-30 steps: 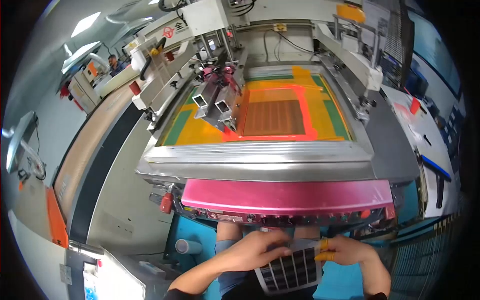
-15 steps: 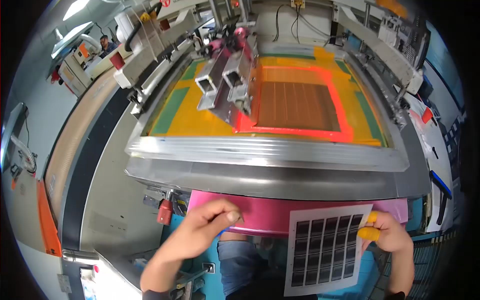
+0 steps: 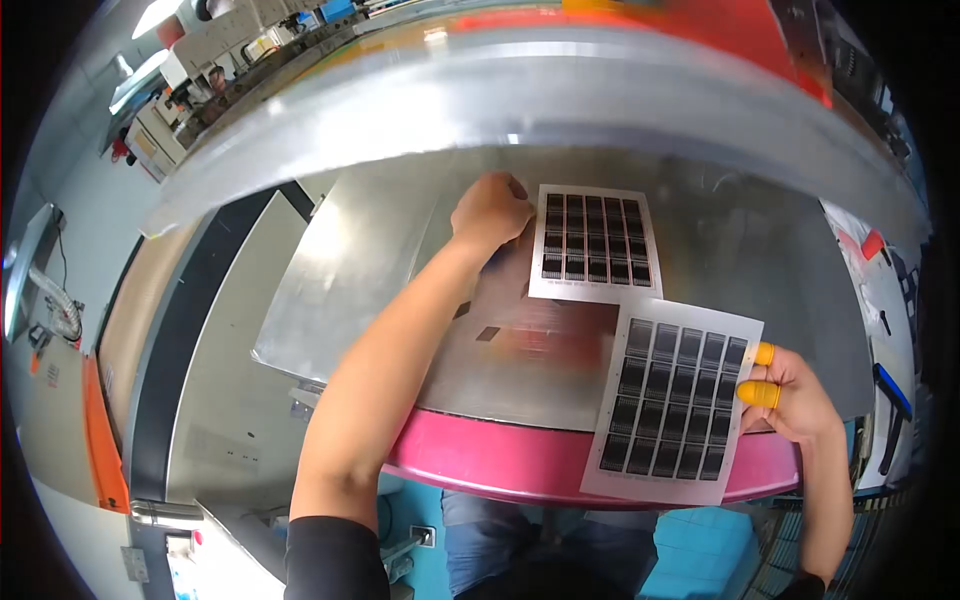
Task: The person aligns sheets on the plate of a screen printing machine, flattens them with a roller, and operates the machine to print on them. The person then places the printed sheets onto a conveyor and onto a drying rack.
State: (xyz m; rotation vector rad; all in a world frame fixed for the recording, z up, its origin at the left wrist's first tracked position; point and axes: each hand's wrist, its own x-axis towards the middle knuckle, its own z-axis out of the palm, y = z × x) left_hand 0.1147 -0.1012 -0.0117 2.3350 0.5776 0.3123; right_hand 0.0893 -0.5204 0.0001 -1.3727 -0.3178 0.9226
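The broad surface point(image 3: 740, 240) at mid-frame is smooth grey metal, glossy towards the left. The screen frame point(image 3: 500, 95) across the top looks like bare silvery metal. Both the upper printed sheet point(image 3: 597, 243) and the lower printed sheet point(image 3: 663, 402) look paper-like, their white margins matt. Below, the pink panel point(image 3: 490, 458) is smooth and glossy. The black sleeve point(image 3: 335, 560), lower left, is matt cloth; the yellow finger cots point(image 3: 758, 394) at right look rubbery.

held sheet point(image 3: 673, 403) white, dark-block grid; finger cots point(image 3: 760, 394) yellow
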